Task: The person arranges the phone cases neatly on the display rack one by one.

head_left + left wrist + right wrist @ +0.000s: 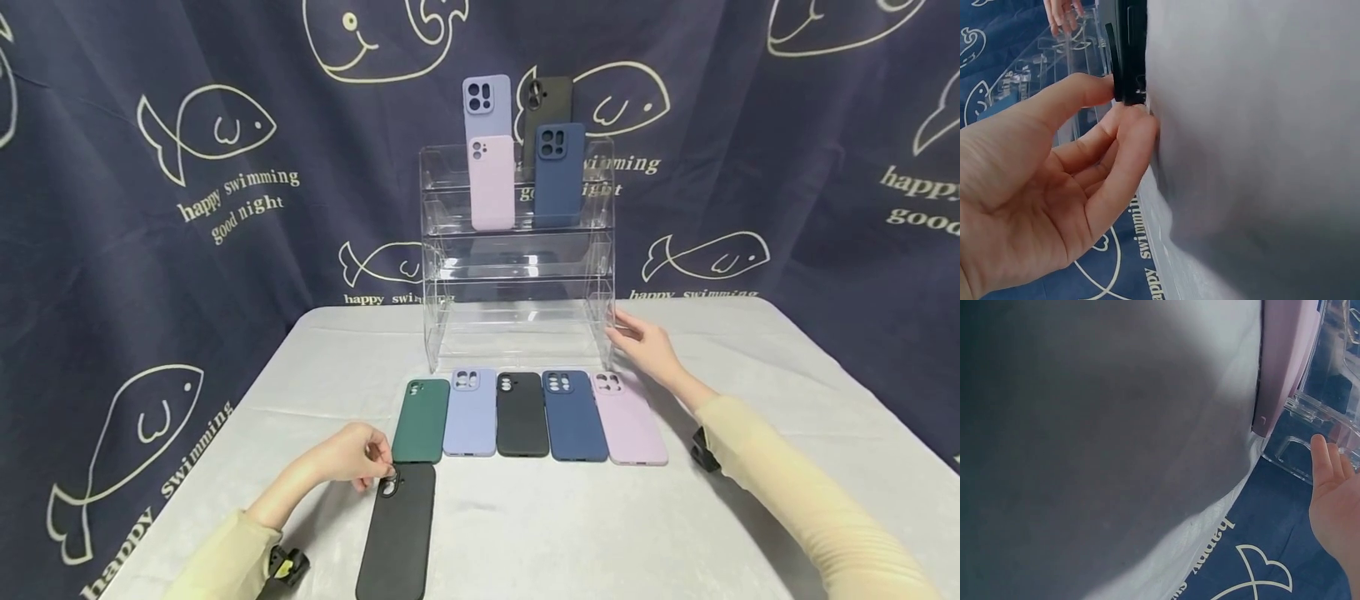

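My left hand (358, 457) pinches the top left corner of a black phone case (397, 533) between thumb and fingers, close beside its camera cutout. In the left wrist view, the thumb presses one face of the dark case (1119, 62) and the curled fingertips meet its end. Farther back, my right hand (643, 343) touches the right side of a clear tiered display stand (517, 329) with fairly straight fingers. The right wrist view has that hand (1335, 494) next to the clear plastic. Just behind the pinched case lies a green phone case (422, 421).
Right of the green case lie a lavender-blue case (470, 417), another black one (522, 421), a navy one (576, 421) and a pink-lilac one (632, 425). Upper tiers hold a pale pink case (492, 187), a blue case (559, 179) and two behind. A patterned curtain (225, 275) hangs behind.
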A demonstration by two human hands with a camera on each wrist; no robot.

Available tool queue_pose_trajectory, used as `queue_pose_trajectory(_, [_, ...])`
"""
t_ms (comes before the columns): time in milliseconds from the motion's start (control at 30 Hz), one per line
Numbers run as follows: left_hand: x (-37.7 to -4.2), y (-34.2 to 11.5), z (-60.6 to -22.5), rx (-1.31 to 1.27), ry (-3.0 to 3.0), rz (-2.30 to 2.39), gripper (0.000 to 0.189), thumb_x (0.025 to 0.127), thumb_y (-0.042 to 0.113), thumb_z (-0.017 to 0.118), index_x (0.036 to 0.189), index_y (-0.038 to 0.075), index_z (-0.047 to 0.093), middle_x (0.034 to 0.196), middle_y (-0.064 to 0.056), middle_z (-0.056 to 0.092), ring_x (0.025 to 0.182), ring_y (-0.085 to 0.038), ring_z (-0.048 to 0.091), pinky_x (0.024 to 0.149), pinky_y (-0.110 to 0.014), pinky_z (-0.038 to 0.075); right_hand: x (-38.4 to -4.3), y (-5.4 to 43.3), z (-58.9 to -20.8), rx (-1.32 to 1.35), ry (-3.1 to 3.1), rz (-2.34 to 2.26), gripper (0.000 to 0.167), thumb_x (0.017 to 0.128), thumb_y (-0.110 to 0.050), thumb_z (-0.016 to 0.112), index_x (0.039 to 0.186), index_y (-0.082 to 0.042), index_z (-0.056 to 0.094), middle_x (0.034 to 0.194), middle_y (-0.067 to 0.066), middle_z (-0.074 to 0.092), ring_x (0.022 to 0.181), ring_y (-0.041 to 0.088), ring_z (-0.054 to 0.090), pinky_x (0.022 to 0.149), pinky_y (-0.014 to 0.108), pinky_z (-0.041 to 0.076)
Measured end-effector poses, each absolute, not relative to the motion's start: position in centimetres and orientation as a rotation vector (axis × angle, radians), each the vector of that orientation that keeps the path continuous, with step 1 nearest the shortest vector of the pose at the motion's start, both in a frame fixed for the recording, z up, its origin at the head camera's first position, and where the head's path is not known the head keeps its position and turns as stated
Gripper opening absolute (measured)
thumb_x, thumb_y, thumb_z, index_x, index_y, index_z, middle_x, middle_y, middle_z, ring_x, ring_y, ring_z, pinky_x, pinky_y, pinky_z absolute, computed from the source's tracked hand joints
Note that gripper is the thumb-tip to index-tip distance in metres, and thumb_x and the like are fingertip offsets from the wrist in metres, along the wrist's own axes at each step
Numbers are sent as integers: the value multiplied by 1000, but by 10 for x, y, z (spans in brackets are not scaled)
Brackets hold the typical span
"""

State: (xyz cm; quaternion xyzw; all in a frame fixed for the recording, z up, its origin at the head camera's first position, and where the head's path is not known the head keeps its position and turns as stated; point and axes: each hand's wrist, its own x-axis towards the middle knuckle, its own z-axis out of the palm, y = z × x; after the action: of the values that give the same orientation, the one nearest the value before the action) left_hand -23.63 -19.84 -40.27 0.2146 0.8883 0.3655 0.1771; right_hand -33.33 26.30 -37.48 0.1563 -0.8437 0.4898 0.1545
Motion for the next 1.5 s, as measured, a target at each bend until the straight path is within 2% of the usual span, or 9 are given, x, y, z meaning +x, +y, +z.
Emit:
queue_pose_trajectory(200, [-238, -202, -400, 697, 2502, 1066, 2, 82, 1, 58, 83, -1, 59, 77, -5, 65, 59, -10, 61, 50, -24, 56, -334, 263, -376, 451, -2421, 1394, 48, 91, -4, 57, 133, 13, 41, 122, 34, 53, 104, 48, 57, 73, 1, 48])
queue_pose_trajectory(233, [-239, -203, -399, 697, 2490, 1076, 5, 82, 1, 57, 85, -2, 60, 79, -6, 66, 60, -10, 61, 51, -24, 57, -338, 265, -380, 450, -2419, 1394, 48, 92, -6, 58, 134, 12, 42, 122, 33, 53, 102, 40, 63, 73, 1, 48])
queue_pose_trajectory(433, [-242, -203, -389, 719, 2463, 1094, 18, 86, 5, 55, 99, -4, 64, 83, -7, 63, 57, -12, 60, 54, -29, 57, -359, 278, -403, 444, -2420, 1392, 53, 93, -17, 58, 138, 5, 40, 127, 29, 53, 104, 33, 63, 76, 5, 50])
queue_pose_trajectory(467, [-243, -202, -387, 731, 2467, 1097, 18, 86, 5, 55, 99, -3, 64, 83, -7, 62, 56, -12, 59, 53, -31, 57, -358, 278, -403, 440, -2423, 1382, 53, 93, -17, 58, 138, 5, 40, 127, 28, 53, 107, 42, 58, 76, 5, 50])
queue_pose_trajectory(733, [-254, -194, -388, 736, 2438, 1202, 21, 94, 14, 55, 106, -2, 60, 83, -10, 62, 61, -11, 56, 49, -35, 57, -354, 277, -397, 411, -2428, 1334, 50, 92, -15, 60, 135, 6, 44, 126, 28, 54, 104, 42, 60, 75, 4, 49])
queue_pose_trajectory(867, [-258, -191, -389, 701, 2473, 1196, 32, 91, 24, 62, 114, 1, 60, 92, -9, 58, 61, -12, 56, 51, -32, 56, -343, 269, -386, 433, -2413, 1357, 48, 90, -7, 60, 132, 12, 44, 122, 32, 54, 102, 46, 59, 72, 2, 48])
queue_pose_trajectory(1033, [-263, -188, -387, 735, 2460, 1192, 44, 86, 18, 67, 125, 2, 54, 107, -15, 54, 59, -11, 56, 53, -26, 52, -333, 264, -376, 426, -2427, 1346, 48, 91, -4, 58, 132, 14, 42, 122, 35, 52, 103, 48, 58, 70, -1, 46])
queue_pose_trajectory(1400, [-273, -174, -383, 743, 2499, 1229, 41, 84, 8, 66, 122, -1, 56, 113, -20, 57, 72, -14, 61, 59, -31, 58, -333, 265, -376, 421, -2411, 1321, 47, 90, -3, 60, 130, 14, 44, 121, 33, 53, 103, 48, 59, 71, -3, 44])
queue_pose_trajectory(1500, [-277, -171, -382, 737, 2562, 1245, 40, 84, 10, 67, 121, -1, 56, 103, -19, 64, 67, -13, 61, 59, -29, 57, -333, 264, -377, 423, -2401, 1324, 46, 89, -3, 60, 129, 14, 45, 120, 33, 54, 101, 47, 59, 71, -2, 44])
